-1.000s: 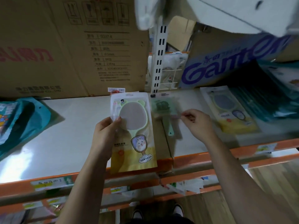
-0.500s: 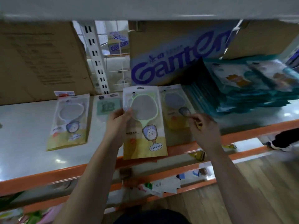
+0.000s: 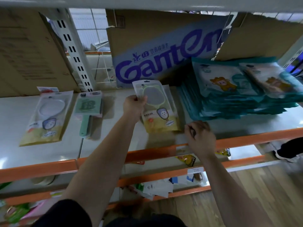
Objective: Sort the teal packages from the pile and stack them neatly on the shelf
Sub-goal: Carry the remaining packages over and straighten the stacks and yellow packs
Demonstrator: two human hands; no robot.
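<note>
My left hand (image 3: 133, 106) grips the upper left edge of a mirror package (image 3: 157, 105) with a green-framed mirror and a yellow bottom, lying low over the white shelf (image 3: 114, 145); another package seems to lie beneath it. My right hand (image 3: 199, 136) hovers at the shelf's front edge, to the right of that package, fingers curled with nothing in them. A sprawling pile of teal packages (image 3: 237, 95) with cartoon prints lies on the right part of the shelf, apart from both hands.
A second mirror package (image 3: 45, 118) and a green brush package (image 3: 87, 108) lie on the shelf at left. Cardboard boxes, one printed "Ganten" (image 3: 164, 59), stand behind. Orange shelf rails (image 3: 155, 153) run along the front; lower shelves hold mixed items. A person's shoe (image 3: 287, 154) shows at right.
The view has swung further right. My left hand has carried the mirror package right and lowered it onto the shelf beside the teal pile. My right hand has drawn back to the front edge.
</note>
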